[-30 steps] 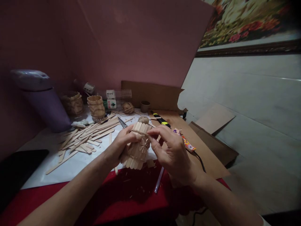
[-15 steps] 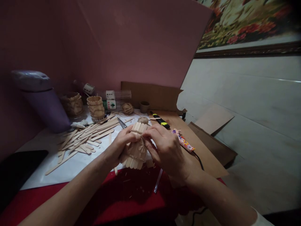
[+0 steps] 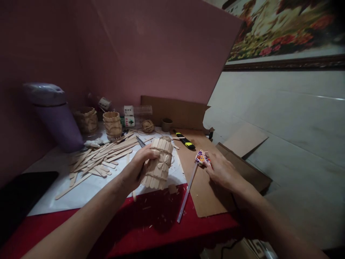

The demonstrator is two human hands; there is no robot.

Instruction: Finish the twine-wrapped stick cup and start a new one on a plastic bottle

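Observation:
My left hand is wrapped round the side of a tilted craft-stick holder. Two bands of twine circle the holder, and a small flower-shaped piece sits on its side between them. My right hand grips a flower-patterned hot glue gun over the cardboard at the right. A long clear glue stick sticks out of the gun toward me. The fingers cover much of the gun.
A pile of craft sticks lies on white paper at the left. Behind it stand a finished-looking stick cup and a purple bottle. Scissors, a twine ball and a black-and-yellow utility knife lie farther back.
My right hand has left the holder, moved right and taken hold of the glue gun, which has turned with its glue stick. My left hand still holds the holder, its flower piece now uncovered.

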